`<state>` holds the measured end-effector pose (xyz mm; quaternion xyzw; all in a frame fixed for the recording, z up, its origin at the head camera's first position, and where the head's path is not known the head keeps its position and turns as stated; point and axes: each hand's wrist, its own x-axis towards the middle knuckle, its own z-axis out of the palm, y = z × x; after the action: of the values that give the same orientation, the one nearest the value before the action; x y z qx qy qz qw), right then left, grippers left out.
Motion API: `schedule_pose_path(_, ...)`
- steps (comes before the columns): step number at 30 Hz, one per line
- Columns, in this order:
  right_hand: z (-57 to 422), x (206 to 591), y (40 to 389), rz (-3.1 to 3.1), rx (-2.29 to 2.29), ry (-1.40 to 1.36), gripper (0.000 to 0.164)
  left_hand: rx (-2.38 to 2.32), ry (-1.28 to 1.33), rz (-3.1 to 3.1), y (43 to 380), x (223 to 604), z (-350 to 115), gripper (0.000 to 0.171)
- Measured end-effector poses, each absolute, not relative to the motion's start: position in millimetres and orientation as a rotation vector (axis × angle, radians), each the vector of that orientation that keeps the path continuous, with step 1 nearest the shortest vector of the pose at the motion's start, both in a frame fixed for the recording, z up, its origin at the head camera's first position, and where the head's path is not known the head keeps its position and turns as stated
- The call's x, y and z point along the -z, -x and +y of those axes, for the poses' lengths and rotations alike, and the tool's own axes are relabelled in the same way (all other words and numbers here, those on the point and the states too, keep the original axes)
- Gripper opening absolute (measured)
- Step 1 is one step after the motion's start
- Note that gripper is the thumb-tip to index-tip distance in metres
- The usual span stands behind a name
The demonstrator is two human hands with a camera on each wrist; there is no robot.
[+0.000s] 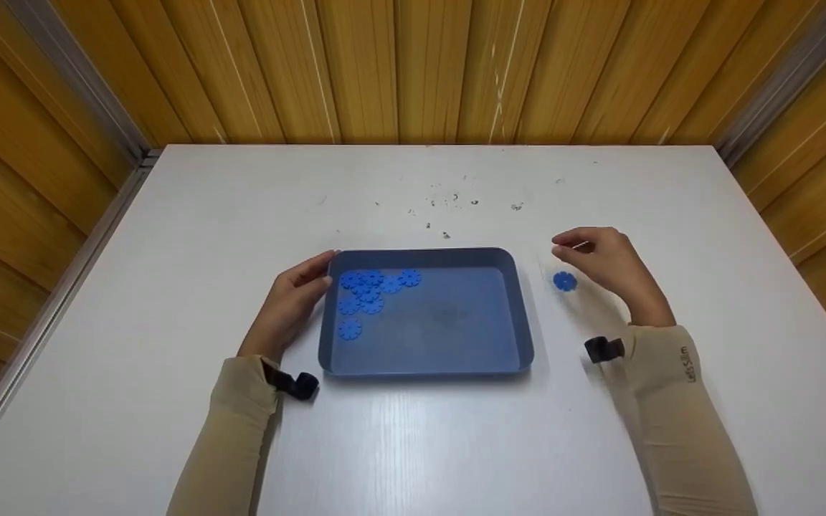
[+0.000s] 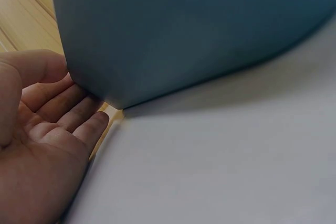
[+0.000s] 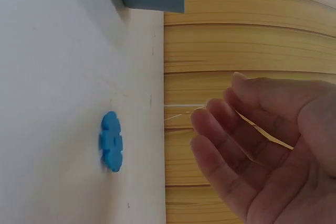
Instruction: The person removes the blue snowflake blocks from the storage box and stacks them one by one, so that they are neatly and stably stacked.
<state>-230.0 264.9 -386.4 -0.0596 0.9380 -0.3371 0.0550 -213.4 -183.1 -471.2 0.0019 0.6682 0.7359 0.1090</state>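
Observation:
In the head view my left hand (image 1: 291, 301) holds the far left corner of a grey-blue tray (image 1: 427, 374), thumb against the outside of its left wall. From the left wrist, the fingers (image 2: 79, 109) go partly out of sight behind the tray wall (image 2: 173, 30). Several blue notched plastic discs (image 1: 368, 292), flower-like in outline, lie in the tray's far left part, some overlapping. To the right of the tray, one more blue notched disc (image 1: 565, 281) rests on the table. My right hand (image 1: 603, 261) hovers near this disc, its fingers loosely bent and holding nothing.
The white table (image 1: 413, 444) carries small dark marks (image 1: 456, 203) beyond the tray. Yellow wood-look panels (image 1: 427, 72) stand behind the table and at both sides. Black wrist-worn cameras (image 1: 305, 385) sit on both sleeves.

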Motion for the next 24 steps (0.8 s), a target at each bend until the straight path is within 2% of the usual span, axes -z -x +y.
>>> schedule_pose_path(9, 237, 360, 228, 2.8, 1.04, 0.327, 0.037, -2.141, 0.012, 1.987, 213, 471, -183, 0.05)
schedule_pose_path(24, 190, 347, 237, 2.697, 0.959, 0.523, 0.033, -2.144, 0.003, 1.988, 215, 472, -181, 0.05)
